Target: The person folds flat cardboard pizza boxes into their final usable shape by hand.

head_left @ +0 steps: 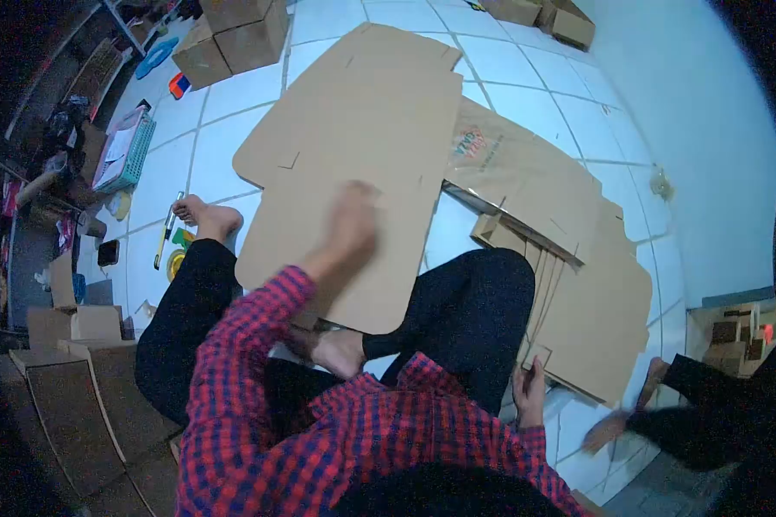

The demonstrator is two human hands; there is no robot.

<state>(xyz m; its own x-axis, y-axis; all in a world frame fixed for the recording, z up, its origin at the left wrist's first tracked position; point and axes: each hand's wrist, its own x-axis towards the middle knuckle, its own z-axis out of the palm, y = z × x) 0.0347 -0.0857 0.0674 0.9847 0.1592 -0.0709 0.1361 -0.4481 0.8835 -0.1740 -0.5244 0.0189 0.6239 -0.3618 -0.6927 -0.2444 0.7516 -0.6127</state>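
Observation:
A large flat die-cut cardboard sheet (379, 112) lies across the floor and my legs, with short cut slots in it. My left hand (353, 220) is over the middle of this sheet, smeared by motion, so its fingers cannot be made out. Low on the right, my right hand (530, 392) has its thumb against a small cardboard piece (537, 356), pinched at its lower edge. Beside that hand lie more flat cardboard sheets (603, 310), stacked. A clear plastic-wrapped pack (509, 168) with a printed logo rests on them.
Cardboard boxes stand at the back left (241, 43) and at lower left (69, 388). On the left are a teal basket (129, 151), a phone (108, 252) and a tape roll (177, 263). Another person's hand (608, 431) and dark sleeve are at lower right, near a white wall.

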